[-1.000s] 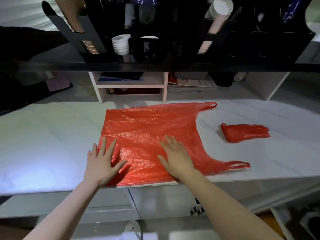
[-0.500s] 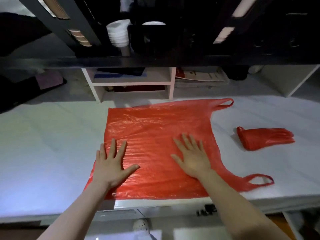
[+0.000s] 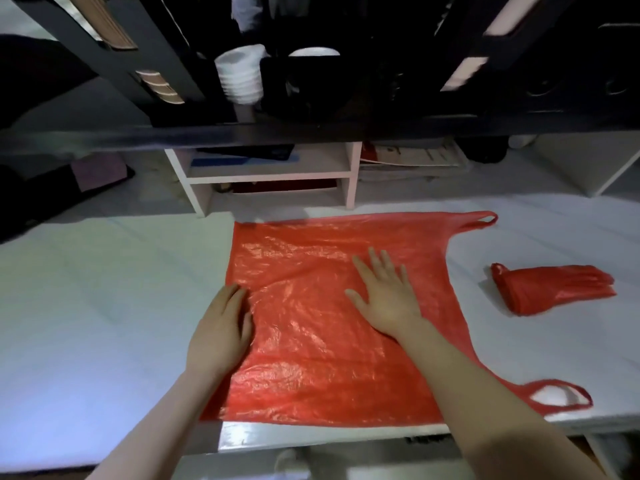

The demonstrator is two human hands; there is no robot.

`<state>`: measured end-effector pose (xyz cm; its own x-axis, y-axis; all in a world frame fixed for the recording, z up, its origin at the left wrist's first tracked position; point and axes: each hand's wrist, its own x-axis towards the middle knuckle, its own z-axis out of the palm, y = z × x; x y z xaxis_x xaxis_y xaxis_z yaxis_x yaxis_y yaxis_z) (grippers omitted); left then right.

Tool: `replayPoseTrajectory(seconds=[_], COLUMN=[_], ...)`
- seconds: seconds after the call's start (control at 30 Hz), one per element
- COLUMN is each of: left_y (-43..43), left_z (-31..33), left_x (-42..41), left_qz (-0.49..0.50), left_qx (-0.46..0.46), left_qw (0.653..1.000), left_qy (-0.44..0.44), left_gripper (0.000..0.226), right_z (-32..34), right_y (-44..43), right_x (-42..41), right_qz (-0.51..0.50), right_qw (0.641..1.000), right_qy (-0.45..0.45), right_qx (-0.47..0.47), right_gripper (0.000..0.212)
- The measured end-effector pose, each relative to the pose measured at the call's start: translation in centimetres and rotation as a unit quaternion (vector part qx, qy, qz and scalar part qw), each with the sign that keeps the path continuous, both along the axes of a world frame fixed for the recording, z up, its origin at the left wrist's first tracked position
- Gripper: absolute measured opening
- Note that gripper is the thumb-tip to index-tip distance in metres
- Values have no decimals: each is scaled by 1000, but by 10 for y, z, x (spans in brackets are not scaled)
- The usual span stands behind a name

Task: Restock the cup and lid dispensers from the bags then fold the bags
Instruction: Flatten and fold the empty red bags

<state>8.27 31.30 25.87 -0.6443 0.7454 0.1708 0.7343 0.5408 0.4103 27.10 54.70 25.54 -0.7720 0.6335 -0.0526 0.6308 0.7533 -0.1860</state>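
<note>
**Material.** The bag (image 3: 311, 348) is thin red plastic film and looks very light, limp, slick and crinkled. It will probably slide on the smooth counter (image 3: 104, 306) and spring back from a crease unless it is held down. Flat pressure should not harm it. Take hold at an edge, at a corner, or at the handle loops (image 3: 562, 398). A pinch in the middle would likely only bunch the film.

**Position.** The bag lies flat on the counter, and its near edge reaches the counter's front edge. Its closed bottom points left and its handle loops point right. A second bag (image 3: 554, 289), already folded into a compact bundle, lies well apart from it toward the right end of the counter.

**Hands.** The left hand (image 3: 221, 334) lies palm down at the bag's left edge, with the fingers straight and close together, pinching nothing. The right hand (image 3: 384, 299) lies palm down on the middle of the bag, with the fingers spread, gripping nothing. Both hands press the film flat. The handle loops lie to the right of the right hand, and neither hand touches them.
</note>
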Motion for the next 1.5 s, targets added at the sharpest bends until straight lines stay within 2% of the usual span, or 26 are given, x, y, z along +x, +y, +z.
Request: replayPoseTrajectory(seconds=[0.17, 0.27, 0.37, 0.43, 0.5, 0.67, 0.9, 1.03, 1.1, 1.2, 1.3, 1.43, 1.5], left_y=[-1, 4, 2, -10, -25, -49, -52, -53, -53, -53, -54, -53, -54], left_z=[1, -1, -1, 3, 5, -6, -8, -10, -12, -14, -15, -15, -15], left_x=[-3, -7, -4, 2, 12, 32, 38, 39, 39, 38, 37, 36, 37], left_qz=[-18, -29, -19, -7, -2, -23, -15, -16, -15, -10, -14, -10, -5], left_qx=[-95, -166, -150, -116, -101, -137, -162, -171, -187, -191, -197, -214, -224], left_qw=[995, 985, 988, 993, 995, 990, 986, 985, 982, 981, 980, 976, 974], left_qy=[12, 18, 15, 25, 19, -3, 30, 31, 31, 26, 26, 35, 37], left_gripper=[70, 77, 67, 71, 76, 77, 71, 71, 71, 70, 73, 77, 78], right_z=[-7, 9, 34, 41, 38, 8, -11, -2, 13, 37, 50, 50, 47], right_y=[5, -3, -17, -32, -44, -48, -36, -35, -36, -41, -47, -55, -61], right_x=[8, -22, -95, -147, -187, -222, -228, -231, -222, -175, -95, 27, 79], right_qz=[-39, -48, 81, 155, 187, 197, 191, 196, 211, 242, 259, 208, 199], right_qw=[998, 999, 995, 986, 981, 979, 982, 979, 976, 970, 964, 976, 979], right_qy=[-53, -24, 52, 54, 23, -41, -18, -52, -45, 32, 43, 52, -5], right_qx=[-19, -5, 4, -29, -42, -25, 3, -15, -33, -8, -42, -48, -44], right_gripper=[77, 76, 64, 62, 66, 74, 77, 76, 75, 74, 68, 55, 72])
